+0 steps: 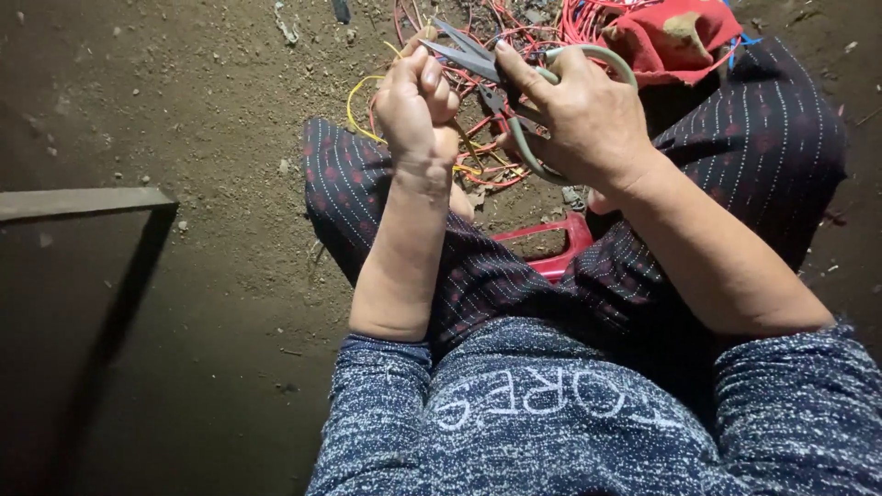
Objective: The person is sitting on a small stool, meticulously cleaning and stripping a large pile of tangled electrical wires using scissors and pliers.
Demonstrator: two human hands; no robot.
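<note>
My right hand (579, 115) grips a pair of scissors (478, 62) with pale green handles, the open blades pointing left toward my left hand. Fingers of my left hand (415, 106) are closed into a fist around a thin wire, held right at the blade tips. Below and beyond both hands lies a tangle of red and yellow wires (478, 156) on the dirt. What exactly sits between the blades is too small to tell.
I sit cross-legged on dirt ground (211, 138) in dark patterned trousers. A red cloth bundle (675, 37) lies at the top right. A red plastic piece (556, 248) shows between my legs. A flat grey board edge (83, 200) is at the left.
</note>
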